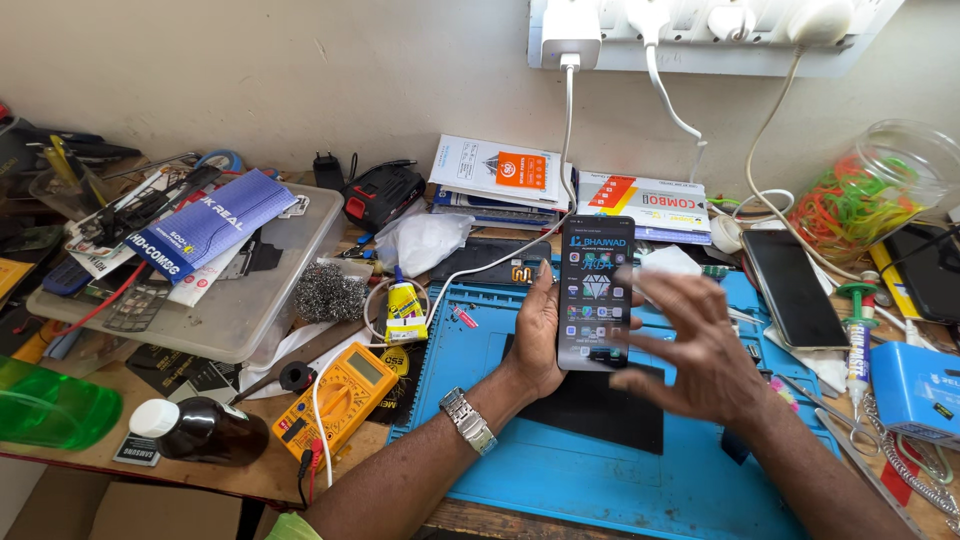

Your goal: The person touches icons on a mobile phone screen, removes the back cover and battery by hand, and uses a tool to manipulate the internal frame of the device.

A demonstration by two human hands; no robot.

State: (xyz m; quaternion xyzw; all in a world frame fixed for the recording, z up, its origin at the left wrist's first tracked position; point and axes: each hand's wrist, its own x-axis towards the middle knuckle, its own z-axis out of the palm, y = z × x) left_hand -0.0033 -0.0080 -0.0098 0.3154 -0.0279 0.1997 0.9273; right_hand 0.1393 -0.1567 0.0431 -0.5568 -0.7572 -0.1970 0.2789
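— Phone (596,292) lit up, standing upright in the left hand (535,340), fingers clamped round its edge, over the blue mat (560,470).

— And the right hand (700,350)?

— Fingers spread apart, blurred, just beside the screen, holding nothing. Yellow multimeter (335,400) lies left of the mat.

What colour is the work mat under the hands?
Bright blue mat, with a black patch below the lit phone; head view.
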